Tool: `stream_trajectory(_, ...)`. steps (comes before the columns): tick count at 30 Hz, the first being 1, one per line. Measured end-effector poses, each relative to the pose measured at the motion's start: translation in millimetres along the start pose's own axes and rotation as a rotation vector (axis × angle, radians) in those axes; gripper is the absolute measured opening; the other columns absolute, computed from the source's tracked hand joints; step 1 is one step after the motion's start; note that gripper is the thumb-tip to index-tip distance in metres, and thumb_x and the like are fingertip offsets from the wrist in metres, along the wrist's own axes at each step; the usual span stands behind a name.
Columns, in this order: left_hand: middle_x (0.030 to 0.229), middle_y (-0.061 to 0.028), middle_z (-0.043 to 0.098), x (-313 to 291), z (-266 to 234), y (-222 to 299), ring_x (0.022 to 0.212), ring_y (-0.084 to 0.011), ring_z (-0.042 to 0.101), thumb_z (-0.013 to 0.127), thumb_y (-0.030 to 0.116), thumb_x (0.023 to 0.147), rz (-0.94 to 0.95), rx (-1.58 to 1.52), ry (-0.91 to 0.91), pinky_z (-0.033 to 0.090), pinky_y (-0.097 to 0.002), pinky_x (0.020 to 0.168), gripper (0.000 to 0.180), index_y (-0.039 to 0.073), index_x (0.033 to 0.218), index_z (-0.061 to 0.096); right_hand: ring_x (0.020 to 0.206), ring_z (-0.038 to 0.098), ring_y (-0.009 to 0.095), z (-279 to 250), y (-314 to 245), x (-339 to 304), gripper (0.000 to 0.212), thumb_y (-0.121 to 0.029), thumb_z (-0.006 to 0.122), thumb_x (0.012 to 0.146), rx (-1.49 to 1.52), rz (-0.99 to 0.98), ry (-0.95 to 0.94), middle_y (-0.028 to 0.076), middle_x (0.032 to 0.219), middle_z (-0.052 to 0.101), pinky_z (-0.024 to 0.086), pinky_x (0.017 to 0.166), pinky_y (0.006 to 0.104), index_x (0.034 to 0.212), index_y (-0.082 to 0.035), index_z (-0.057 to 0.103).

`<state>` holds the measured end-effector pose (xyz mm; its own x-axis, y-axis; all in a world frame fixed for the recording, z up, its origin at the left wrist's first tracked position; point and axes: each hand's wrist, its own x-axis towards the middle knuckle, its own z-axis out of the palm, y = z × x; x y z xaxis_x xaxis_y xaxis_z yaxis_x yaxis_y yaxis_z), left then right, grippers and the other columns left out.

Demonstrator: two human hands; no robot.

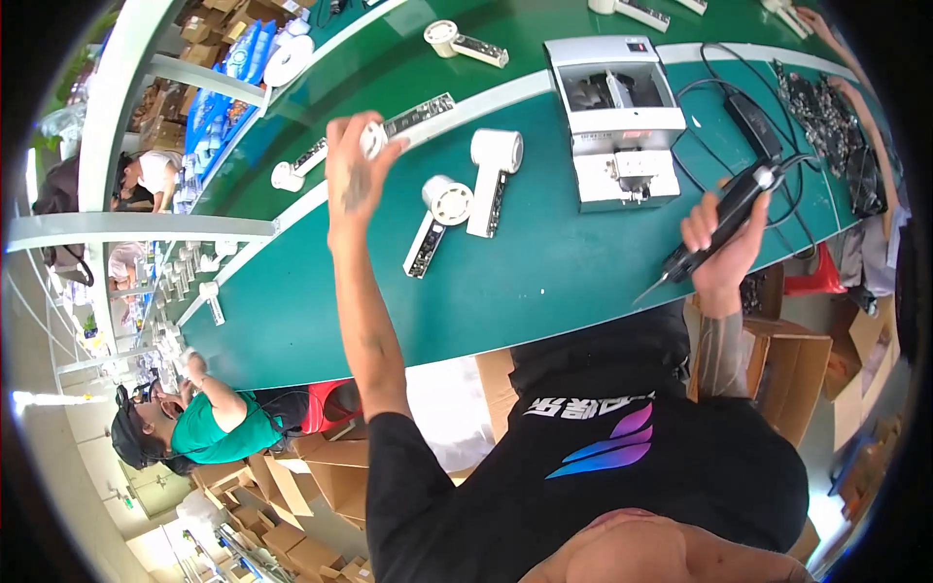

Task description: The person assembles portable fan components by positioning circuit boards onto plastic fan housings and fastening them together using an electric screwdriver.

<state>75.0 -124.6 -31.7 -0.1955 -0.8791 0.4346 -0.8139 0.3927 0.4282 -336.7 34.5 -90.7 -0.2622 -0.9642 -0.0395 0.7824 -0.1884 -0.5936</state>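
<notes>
1. Green desk [292,311] spreads under your arms; past its white rail [505,98] runs a green conveyor [360,63].
2. At 11 o'clock, your left hand [352,180] has its fingers grasping a white handheld fan [420,116] by its round head, apparently leaving the open-sided handle uncovered.
3. Near 2:30, your right hand's [736,256] fingers wrap an electric screwdriver [724,216], bit angled toward 8 o'clock.
4. Two more fans [498,153] lie at 12, beside a screw dispenser [624,121], probably for easy reach.

Green bench [564,272]: two white devices [486,185], boxy machine [622,121].
</notes>
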Motion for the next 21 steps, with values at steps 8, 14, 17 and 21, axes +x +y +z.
stream_trajectory(8, 0.140, -0.0231, 0.052, 103, 69, -106, 0.134, -0.0411, 0.046, 0.078, 0.042, 0.085, -0.255, 0.496, -0.514, 0.040, -0.0476, 0.111, 0.068, 0.015, 0.143, 0.055, 0.076, 0.042, 0.014, -24, -9, -41, 0.054, -0.042, 0.050, 0.108, 0.415, 0.188, 0.269, 0.004, 0.090, 0.043, 0.040, 0.070, 0.0286, 0.136, 0.003, 0.046)
stream_trajectory(14, 0.144, -0.0189, 0.052, 179, 131, -77, 0.132, -0.0422, 0.048, 0.083, 0.017, 0.079, 0.327, 0.229, -0.275, 0.043, -0.0466, 0.111, 0.073, 0.025, 0.146, 0.054, 0.041, 0.033, 0.010, -46, -13, -68, 0.065, -0.066, 0.030, 0.105, 0.219, 0.315, 0.007, 0.001, 0.062, 0.038, 0.030, 0.038, 0.0272, 0.127, -0.009, 0.053)
stream_trajectory(17, 0.133, -0.0171, 0.057, 203, 138, -92, 0.125, -0.0389, 0.055, 0.084, 0.011, 0.076, 0.253, 0.205, -0.450, 0.048, -0.0438, 0.105, 0.068, 0.025, 0.138, 0.060, 0.053, 0.039, 0.011, -9, -22, -65, 0.060, -0.060, 0.037, 0.107, 0.255, 0.387, 0.172, 0.001, 0.073, 0.042, 0.035, 0.049, 0.0262, 0.130, -0.007, 0.050)
stream_trajectory(21, 0.118, -0.0115, 0.060, 192, 82, -79, 0.117, -0.0329, 0.058, 0.083, 0.013, 0.078, 0.293, 0.196, -0.552, 0.047, -0.0405, 0.103, 0.056, 0.016, 0.130, 0.063, 0.049, 0.039, 0.009, 22, -49, -45, 0.061, -0.056, 0.030, 0.109, 0.343, 0.208, -0.039, 0.002, 0.076, 0.044, 0.036, 0.043, 0.0246, 0.144, -0.009, 0.044)
